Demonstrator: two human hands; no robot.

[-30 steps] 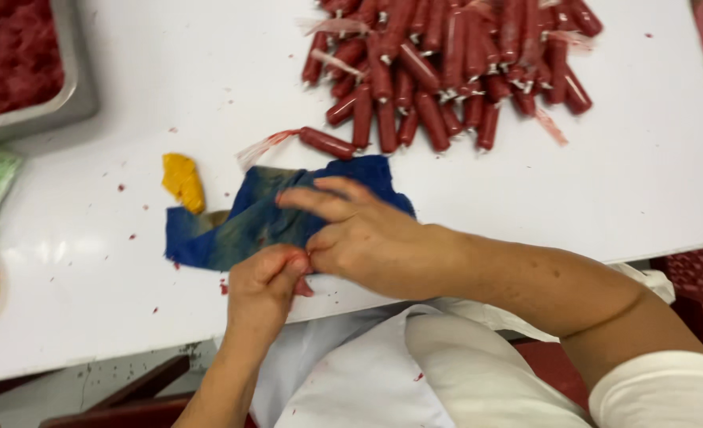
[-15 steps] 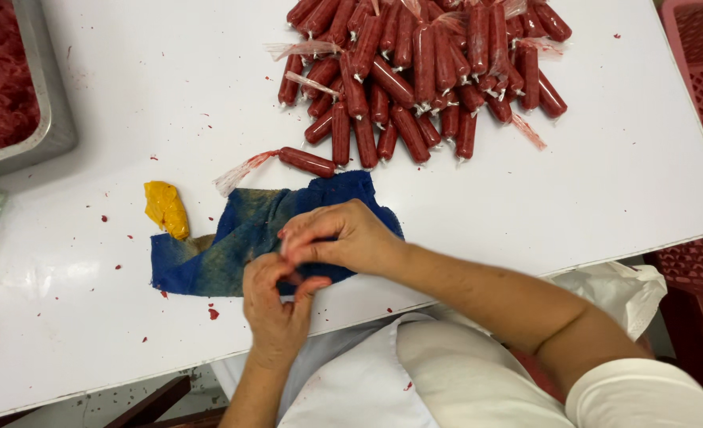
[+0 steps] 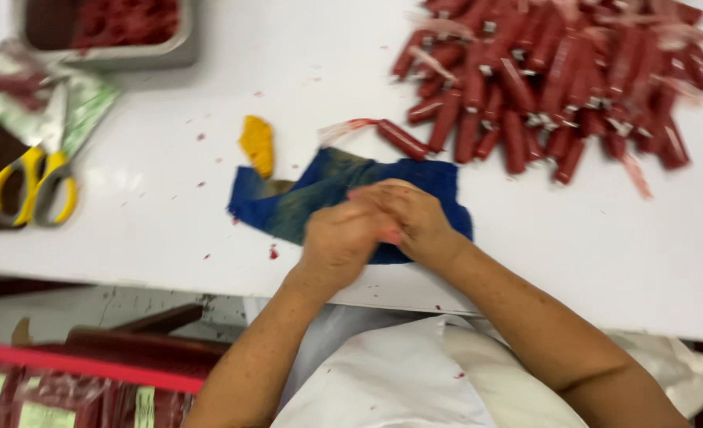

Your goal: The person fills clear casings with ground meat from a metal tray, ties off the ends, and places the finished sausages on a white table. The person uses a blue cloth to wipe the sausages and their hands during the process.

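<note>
Steel tray (image 3: 157,54), top left, rectangular, holding dark red material; only its near edge and corner show. Below it, at the far left of the white table (image 3: 169,230), lie crumpled wrappers (image 3: 82,103), pale green and silvery, blurred, with a dark brown patch beside them. Scissors (image 3: 30,186), yellow-handled, rest on that patch, loops toward the table's near edge.

Bottom left, below the table edge: a red crate rim (image 3: 74,364) and beneath it clear packages (image 3: 66,400) of dark red contents bearing small pale green rectangular labels; print too blurred to tell.

Centre: a yellow lump (image 3: 258,144), irregular, sits just beside and touching the upper left end of a blue cloth (image 3: 304,194), stained, crumpled, spread flat near the table's front edge. Small red crumbs are scattered over the white surface round it.

Left hand (image 3: 337,242) and right hand (image 3: 415,222) are pressed together over the cloth's middle, fingers curled inward and meeting. Whether anything lies between them cannot be told; motion blur hides the fingertips.

One loose red sausage (image 3: 399,136) with a clear twisted casing end lies just above the cloth. Upper right: a large heap of red sausages (image 3: 557,87), short, cylindrical, clipped at the ends, with loose strips of clear casing among them.
</note>
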